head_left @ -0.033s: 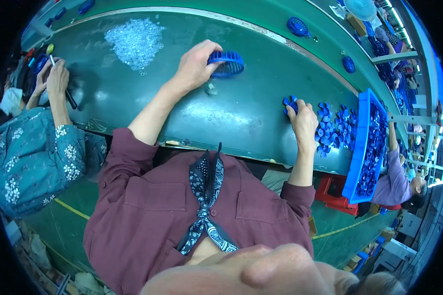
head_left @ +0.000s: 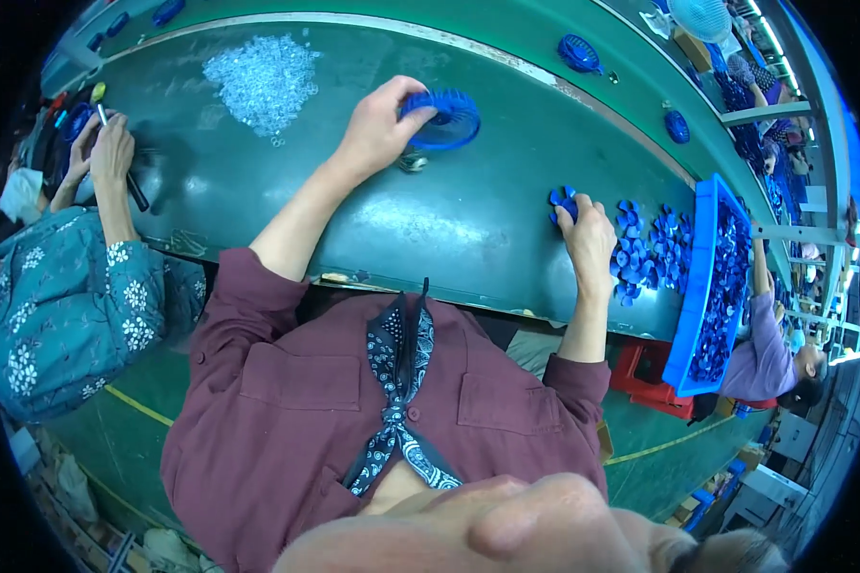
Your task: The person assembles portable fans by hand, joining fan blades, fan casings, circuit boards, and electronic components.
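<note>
My left hand (head_left: 377,126) is closed on a round blue fan guard (head_left: 459,122) with slotted sides, held above the green table with its open face tilted up. Beneath that hand, a small pale and metallic part (head_left: 413,162) can be seen; whether it hangs or lies on the table I cannot tell. At the right, my right hand (head_left: 588,234) has its fingertips closed on a small blue fan blade (head_left: 560,200). Beside it several more blue fan blades (head_left: 652,250) are spread over the table.
A blue crate (head_left: 684,336) full of blue fan blades stands at the table's right end. Small clear pieces (head_left: 263,84) are heaped at the far left. Beyond the table's ledge lie blue guards (head_left: 579,53). A co-worker's hands (head_left: 112,151) hold a tool at left.
My left hand has turned the fan guard from its slotted side so that its round face shows more. The right hand and its fan blade have stayed in place.
</note>
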`<state>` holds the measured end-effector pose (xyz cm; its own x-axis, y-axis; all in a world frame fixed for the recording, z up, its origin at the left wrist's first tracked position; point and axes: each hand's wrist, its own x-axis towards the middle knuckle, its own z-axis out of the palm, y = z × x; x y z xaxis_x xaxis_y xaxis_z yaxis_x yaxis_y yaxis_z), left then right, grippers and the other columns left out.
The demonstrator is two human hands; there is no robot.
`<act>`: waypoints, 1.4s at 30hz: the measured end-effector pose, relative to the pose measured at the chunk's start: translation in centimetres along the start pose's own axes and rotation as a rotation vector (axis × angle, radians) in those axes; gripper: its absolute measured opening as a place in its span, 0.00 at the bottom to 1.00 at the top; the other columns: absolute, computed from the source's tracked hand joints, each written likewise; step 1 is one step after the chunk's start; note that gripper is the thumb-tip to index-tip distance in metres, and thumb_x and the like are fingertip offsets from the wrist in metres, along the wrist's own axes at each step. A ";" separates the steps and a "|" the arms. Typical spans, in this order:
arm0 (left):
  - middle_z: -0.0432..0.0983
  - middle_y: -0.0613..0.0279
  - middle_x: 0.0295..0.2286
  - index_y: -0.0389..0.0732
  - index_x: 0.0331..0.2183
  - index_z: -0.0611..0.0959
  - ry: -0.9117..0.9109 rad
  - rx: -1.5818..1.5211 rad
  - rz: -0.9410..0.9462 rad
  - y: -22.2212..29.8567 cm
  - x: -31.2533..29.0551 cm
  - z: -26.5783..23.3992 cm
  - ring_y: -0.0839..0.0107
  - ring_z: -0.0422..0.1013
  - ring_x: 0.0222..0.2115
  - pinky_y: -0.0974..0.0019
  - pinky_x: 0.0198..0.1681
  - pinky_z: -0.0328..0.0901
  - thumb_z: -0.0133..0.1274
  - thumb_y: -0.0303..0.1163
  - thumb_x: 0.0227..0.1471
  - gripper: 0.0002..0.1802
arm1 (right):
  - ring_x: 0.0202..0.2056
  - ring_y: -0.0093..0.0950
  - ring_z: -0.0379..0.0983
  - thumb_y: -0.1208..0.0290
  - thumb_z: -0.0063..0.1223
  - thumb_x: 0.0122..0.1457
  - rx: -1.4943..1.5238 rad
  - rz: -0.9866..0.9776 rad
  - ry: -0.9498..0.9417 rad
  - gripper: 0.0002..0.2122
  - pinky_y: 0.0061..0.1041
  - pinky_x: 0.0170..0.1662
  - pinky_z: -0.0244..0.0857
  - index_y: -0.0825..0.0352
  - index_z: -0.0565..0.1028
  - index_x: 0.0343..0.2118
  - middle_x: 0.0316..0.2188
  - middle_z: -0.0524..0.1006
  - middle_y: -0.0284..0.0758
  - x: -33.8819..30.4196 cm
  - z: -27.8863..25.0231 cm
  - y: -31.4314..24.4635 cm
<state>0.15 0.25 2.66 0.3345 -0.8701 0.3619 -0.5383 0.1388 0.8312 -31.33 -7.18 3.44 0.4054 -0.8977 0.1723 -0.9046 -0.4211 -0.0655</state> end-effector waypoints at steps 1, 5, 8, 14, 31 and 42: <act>0.75 0.60 0.28 0.33 0.35 0.74 -0.011 -0.162 -0.034 0.1 0.1 -0.1 0.75 0.70 0.31 0.69 0.34 0.65 0.56 0.32 0.51 0.14 | 0.33 0.45 0.74 0.65 0.59 0.50 0.025 0.025 -0.013 0.15 0.39 0.35 0.68 0.66 0.75 0.40 0.32 0.73 0.47 -0.1 0.2 0.2; 0.74 0.62 0.29 0.33 0.37 0.73 -0.047 -0.610 -0.168 -1.2 0.4 0.0 0.78 0.70 0.31 0.73 0.34 0.65 0.55 0.33 0.53 0.14 | 0.34 0.45 0.74 0.65 0.57 0.51 0.072 -0.001 -0.009 0.16 0.39 0.36 0.68 0.65 0.74 0.42 0.33 0.74 0.47 0.1 0.7 0.2; 0.74 0.63 0.30 0.36 0.37 0.73 -0.110 -0.888 -0.430 -1.0 0.4 0.2 0.78 0.71 0.32 0.73 0.36 0.68 0.54 0.34 0.54 0.13 | 0.34 0.42 0.74 0.65 0.59 0.50 0.199 0.006 -0.006 0.16 0.37 0.37 0.67 0.66 0.75 0.40 0.32 0.74 0.43 0.3 1.2 -0.3; 0.77 0.59 0.32 0.35 0.38 0.76 -0.314 -1.168 -0.671 -1.4 -0.9 1.3 0.71 0.75 0.31 0.66 0.35 0.73 0.55 0.36 0.53 0.15 | 0.24 0.29 0.70 0.71 0.61 0.47 0.524 -0.068 0.106 0.15 0.29 0.29 0.66 0.67 0.75 0.39 0.27 0.72 0.38 0.1 -1.7 -4.7; 0.74 0.66 0.31 0.37 0.40 0.76 -0.226 -0.887 -0.539 1.1 -3.1 3.3 0.80 0.70 0.30 0.74 0.32 0.67 0.56 0.38 0.52 0.17 | 0.34 0.39 0.72 0.71 0.60 0.47 0.483 -0.432 0.198 0.16 0.36 0.32 0.69 0.63 0.72 0.40 0.33 0.70 0.40 1.8 -0.8 -13.6; 0.76 0.61 0.30 0.32 0.38 0.77 -0.348 -0.437 -0.295 0.4 -3.0 3.8 0.78 0.68 0.30 0.70 0.35 0.66 0.56 0.37 0.50 0.18 | 0.34 0.19 0.71 0.74 0.63 0.48 1.142 -0.046 -0.424 0.18 0.20 0.40 0.67 0.73 0.73 0.42 0.34 0.77 0.32 2.7 2.1 -9.3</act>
<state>-3.96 1.11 0.28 0.1095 -0.9940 -0.0062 -0.0716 -0.0141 0.9973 -21.57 -5.95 2.39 0.6381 -0.7601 -0.1230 -0.3390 -0.1340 -0.9312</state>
